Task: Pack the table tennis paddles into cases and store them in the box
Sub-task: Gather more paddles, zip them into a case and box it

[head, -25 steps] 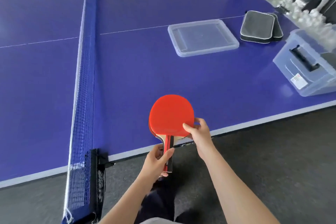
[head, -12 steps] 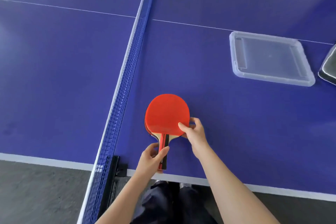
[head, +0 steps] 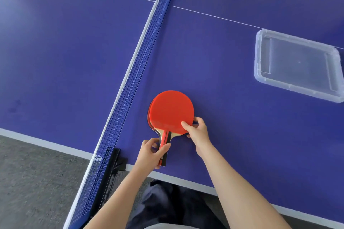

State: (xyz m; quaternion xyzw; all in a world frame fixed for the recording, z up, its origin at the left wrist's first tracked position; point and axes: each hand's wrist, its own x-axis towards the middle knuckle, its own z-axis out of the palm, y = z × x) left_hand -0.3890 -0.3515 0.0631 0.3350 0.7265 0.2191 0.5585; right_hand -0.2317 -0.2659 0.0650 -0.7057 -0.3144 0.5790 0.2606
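No words, numbers, brand marks or labels can be read anywhere in view. The handle of the red-faced wooden table tennis paddle (head: 171, 109) shows red and black stripes, but any print on it is too small to tell. The only other markings are the thin white lines (head: 214, 16) painted on the blue table (head: 223, 80), and they carry no lettering.
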